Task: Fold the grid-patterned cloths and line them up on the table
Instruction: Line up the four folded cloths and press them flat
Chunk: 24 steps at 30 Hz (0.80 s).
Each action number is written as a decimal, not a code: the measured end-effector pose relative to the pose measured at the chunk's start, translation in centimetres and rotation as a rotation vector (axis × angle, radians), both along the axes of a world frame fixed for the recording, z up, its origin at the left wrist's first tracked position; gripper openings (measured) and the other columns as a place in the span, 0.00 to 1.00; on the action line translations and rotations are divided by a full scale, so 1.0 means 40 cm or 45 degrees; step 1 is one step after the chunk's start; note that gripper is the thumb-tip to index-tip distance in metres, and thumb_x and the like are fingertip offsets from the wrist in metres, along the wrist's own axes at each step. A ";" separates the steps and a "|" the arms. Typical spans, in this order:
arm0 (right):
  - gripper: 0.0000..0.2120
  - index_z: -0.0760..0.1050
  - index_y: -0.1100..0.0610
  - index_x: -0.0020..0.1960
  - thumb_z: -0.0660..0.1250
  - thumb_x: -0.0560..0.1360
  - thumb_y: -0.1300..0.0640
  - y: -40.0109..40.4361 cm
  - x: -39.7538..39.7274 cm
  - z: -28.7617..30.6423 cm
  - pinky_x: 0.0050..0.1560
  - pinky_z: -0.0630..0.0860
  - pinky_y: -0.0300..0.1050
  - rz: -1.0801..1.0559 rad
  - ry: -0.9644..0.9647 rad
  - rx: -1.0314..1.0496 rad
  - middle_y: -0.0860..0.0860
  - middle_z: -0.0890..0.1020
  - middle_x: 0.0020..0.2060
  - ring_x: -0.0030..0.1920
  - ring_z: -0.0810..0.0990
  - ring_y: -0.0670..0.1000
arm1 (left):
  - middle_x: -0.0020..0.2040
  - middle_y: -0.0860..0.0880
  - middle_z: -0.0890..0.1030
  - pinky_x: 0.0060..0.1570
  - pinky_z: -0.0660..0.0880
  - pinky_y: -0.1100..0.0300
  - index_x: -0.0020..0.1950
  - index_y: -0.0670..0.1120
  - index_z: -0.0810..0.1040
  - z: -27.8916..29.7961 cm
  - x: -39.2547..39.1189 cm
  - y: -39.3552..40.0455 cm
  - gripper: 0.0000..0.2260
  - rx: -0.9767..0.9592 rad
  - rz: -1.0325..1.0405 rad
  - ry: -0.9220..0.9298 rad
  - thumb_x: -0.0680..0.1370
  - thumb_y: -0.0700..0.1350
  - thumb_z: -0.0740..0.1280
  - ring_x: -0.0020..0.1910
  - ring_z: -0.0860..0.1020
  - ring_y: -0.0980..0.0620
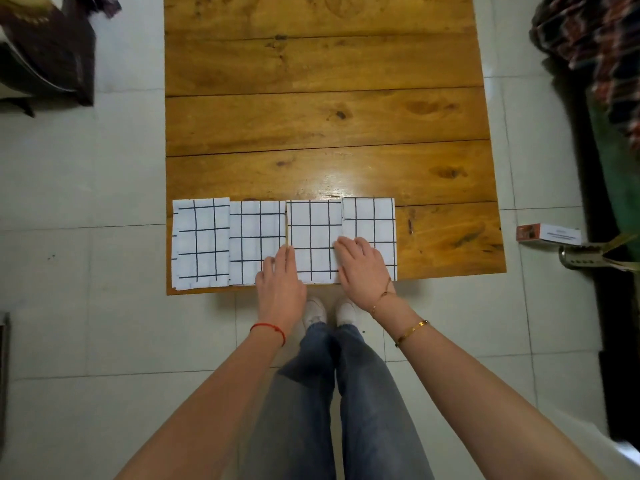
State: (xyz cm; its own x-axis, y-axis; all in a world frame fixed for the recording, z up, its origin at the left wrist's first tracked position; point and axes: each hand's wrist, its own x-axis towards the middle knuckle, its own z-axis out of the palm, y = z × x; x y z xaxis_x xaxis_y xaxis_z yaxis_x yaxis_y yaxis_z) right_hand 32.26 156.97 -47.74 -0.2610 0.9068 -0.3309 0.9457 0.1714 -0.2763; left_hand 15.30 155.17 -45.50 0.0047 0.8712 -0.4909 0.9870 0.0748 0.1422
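Four folded cloths [313,237] lie side by side along the table [322,123] edge, lower centre of frame. The left hand [278,275] and right hand [362,263] press flat, fingers straight, on the third. Thin, limp fabric (probably slides on varnish): best nudged by its edges.

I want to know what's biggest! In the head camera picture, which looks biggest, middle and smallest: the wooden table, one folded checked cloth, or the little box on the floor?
1. Wooden table, by far the largest.
2. Leftmost folded cloth.
3. Box on the floor, smallest.
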 end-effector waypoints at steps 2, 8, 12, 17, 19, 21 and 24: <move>0.21 0.72 0.59 0.64 0.67 0.72 0.59 -0.004 0.012 -0.005 0.52 0.76 0.54 -0.040 -0.051 -0.007 0.54 0.76 0.62 0.60 0.74 0.59 | 0.77 0.48 0.57 0.68 0.63 0.50 0.79 0.45 0.53 -0.003 -0.002 -0.007 0.28 -0.010 0.020 -0.010 0.80 0.44 0.60 0.73 0.59 0.45; 0.22 0.67 0.58 0.69 0.61 0.76 0.57 -0.002 0.045 -0.002 0.59 0.72 0.54 0.015 -0.034 -0.045 0.54 0.72 0.65 0.64 0.70 0.58 | 0.78 0.48 0.56 0.69 0.63 0.51 0.79 0.45 0.52 -0.004 0.008 -0.009 0.29 -0.008 0.064 -0.012 0.80 0.44 0.59 0.73 0.59 0.46; 0.23 0.66 0.59 0.70 0.60 0.76 0.57 0.010 0.036 0.004 0.61 0.72 0.54 0.048 0.013 -0.065 0.55 0.72 0.66 0.65 0.70 0.58 | 0.78 0.49 0.55 0.69 0.62 0.50 0.79 0.45 0.51 -0.006 0.011 -0.006 0.28 -0.021 0.053 -0.009 0.81 0.43 0.58 0.73 0.59 0.46; 0.22 0.67 0.61 0.70 0.61 0.76 0.58 0.012 0.031 0.003 0.59 0.73 0.55 0.049 0.067 -0.078 0.56 0.73 0.65 0.64 0.71 0.59 | 0.78 0.49 0.56 0.70 0.62 0.48 0.79 0.46 0.52 -0.015 0.008 -0.003 0.28 -0.059 0.038 -0.017 0.81 0.43 0.57 0.74 0.58 0.45; 0.21 0.68 0.61 0.69 0.61 0.76 0.59 0.016 0.036 0.003 0.59 0.74 0.55 0.045 0.093 -0.062 0.57 0.74 0.64 0.63 0.71 0.58 | 0.78 0.49 0.57 0.69 0.63 0.49 0.79 0.46 0.53 -0.013 0.011 0.000 0.27 -0.051 0.045 -0.019 0.81 0.43 0.57 0.74 0.58 0.46; 0.20 0.69 0.61 0.67 0.60 0.76 0.59 0.022 0.044 0.005 0.58 0.74 0.54 0.039 0.128 -0.032 0.57 0.74 0.62 0.61 0.72 0.58 | 0.78 0.49 0.58 0.68 0.64 0.49 0.78 0.46 0.54 -0.008 0.011 0.003 0.27 -0.035 0.053 -0.020 0.80 0.42 0.57 0.73 0.59 0.46; 0.17 0.72 0.62 0.64 0.60 0.76 0.61 0.031 0.049 0.017 0.57 0.74 0.53 0.035 0.178 0.033 0.57 0.76 0.59 0.58 0.74 0.57 | 0.77 0.49 0.59 0.67 0.65 0.50 0.78 0.46 0.56 0.003 0.007 0.005 0.27 0.004 0.078 -0.019 0.80 0.42 0.58 0.72 0.61 0.47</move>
